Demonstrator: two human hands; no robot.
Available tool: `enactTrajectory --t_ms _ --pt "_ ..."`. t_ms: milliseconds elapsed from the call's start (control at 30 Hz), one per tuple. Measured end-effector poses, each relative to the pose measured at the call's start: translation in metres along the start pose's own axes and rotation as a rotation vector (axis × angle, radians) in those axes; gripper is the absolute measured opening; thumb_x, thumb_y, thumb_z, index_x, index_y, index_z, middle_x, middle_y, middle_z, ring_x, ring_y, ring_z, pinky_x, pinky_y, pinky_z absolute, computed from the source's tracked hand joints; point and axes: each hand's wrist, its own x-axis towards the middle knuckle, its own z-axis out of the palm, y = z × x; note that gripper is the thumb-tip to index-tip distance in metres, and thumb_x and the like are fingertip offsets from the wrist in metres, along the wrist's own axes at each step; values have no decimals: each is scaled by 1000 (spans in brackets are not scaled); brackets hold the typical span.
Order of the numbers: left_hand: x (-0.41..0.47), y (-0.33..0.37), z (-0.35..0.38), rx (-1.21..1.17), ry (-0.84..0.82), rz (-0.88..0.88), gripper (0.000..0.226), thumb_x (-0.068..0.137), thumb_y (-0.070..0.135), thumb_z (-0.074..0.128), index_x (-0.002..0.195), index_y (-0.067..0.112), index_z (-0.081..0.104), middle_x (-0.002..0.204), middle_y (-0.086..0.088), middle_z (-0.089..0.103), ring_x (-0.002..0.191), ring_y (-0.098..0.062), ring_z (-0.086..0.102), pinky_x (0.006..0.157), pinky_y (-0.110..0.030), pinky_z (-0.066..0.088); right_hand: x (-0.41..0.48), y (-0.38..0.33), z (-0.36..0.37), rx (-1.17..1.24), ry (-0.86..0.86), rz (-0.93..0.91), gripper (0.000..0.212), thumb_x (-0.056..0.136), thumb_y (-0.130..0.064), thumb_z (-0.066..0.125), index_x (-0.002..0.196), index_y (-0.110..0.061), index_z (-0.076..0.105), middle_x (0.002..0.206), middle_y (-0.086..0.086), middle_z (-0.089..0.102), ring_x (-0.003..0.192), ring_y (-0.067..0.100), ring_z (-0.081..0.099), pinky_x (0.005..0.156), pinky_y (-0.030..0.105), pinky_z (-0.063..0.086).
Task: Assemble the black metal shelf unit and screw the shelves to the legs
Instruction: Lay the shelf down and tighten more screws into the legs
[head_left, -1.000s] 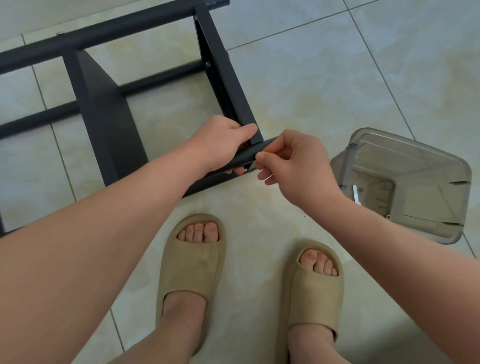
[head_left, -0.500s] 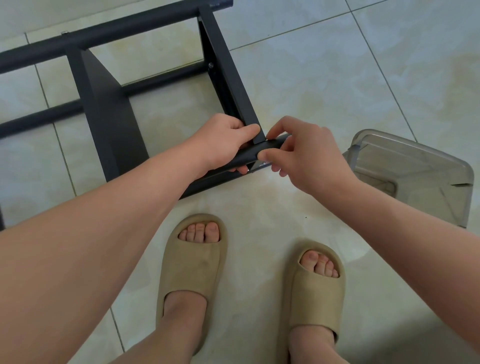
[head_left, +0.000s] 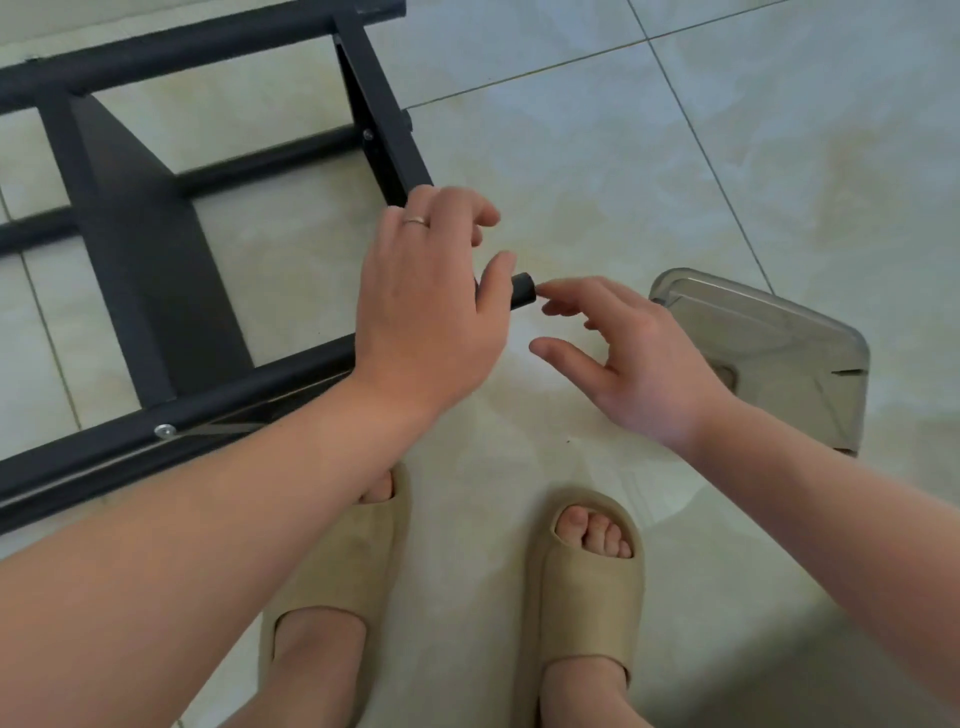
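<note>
From the head view, the black shelf unit lies on its side on the tiled floor, up and to the left of the person's feet. Its nearest leg runs from the lower left up to the right, and its capped end sticks out just past the left hand.

That hand hovers over the leg with its fingers loose and apart. The thumb lies beside the leg's end, but whether the palm touches the metal below cannot be told. The right hand is spread wide and holds nothing. Its forefinger reaches left, almost touching the leg's end face.

The leg's long axis points straight at the right hand, so that hand is the nearer one for anything done at the tip. The left is better placed to steady the leg from above.

One screw already sits in this leg, further down to the left. A clear plastic box stands just behind the right hand, and tan slippers show below.
</note>
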Motion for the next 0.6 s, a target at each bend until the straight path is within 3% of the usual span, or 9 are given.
enactTrajectory --t_ms 67,133,233,367,433,500,600 --pt "-11 16 11 -125 -137 105 16 93 20 57 107 12 59 100 4 54 86 -13 49 76 -36 46 -14 18 -9 -64 30 -5 37 97 -28 68 128 -8 64 119 6 66 112 25 60 96 34 46" --pt "-23 26 26 -195 -333 80 16 95 23 58 109 15 57 101 7 53 81 -4 44 73 -34 45 -28 39 -18 -129 71 18 34 95 -19 71 124 -4 67 119 11 66 113 31 61 99 35 45" --pt "-38 33 49 -163 -615 -55 32 97 36 56 123 20 50 112 7 52 82 -6 46 74 -28 39 -51 68 -30 -176 137 59 28 92 -9 72 119 -2 69 117 13 66 110 35 61 96 43 49" --pt "-45 42 74 -162 -852 -215 53 97 45 54 140 20 38 116 4 55 90 -15 56 76 -30 42 -80 103 -46 -180 233 204 17 93 -7 68 110 -6 71 101 5 68 94 24 64 83 38 53" --pt "-46 47 86 -199 -910 -319 54 97 47 53 141 20 36 107 5 60 92 -13 59 71 -27 43 -87 121 -50 -182 124 445 16 94 -11 65 109 -11 72 95 1 69 91 22 66 80 34 52" --pt "-44 54 97 -255 -952 -417 44 98 45 54 133 22 41 100 3 63 90 -15 64 69 -29 47 -88 139 -49 -253 -83 646 21 97 -13 60 115 -15 71 104 2 72 100 25 66 82 29 48" --pt "-40 60 107 -398 -921 -526 10 98 32 58 99 27 50 89 2 70 78 -16 72 61 -25 48 -80 153 -42 -380 -352 736 32 97 -11 55 125 -18 67 119 7 71 109 30 64 90 36 51"
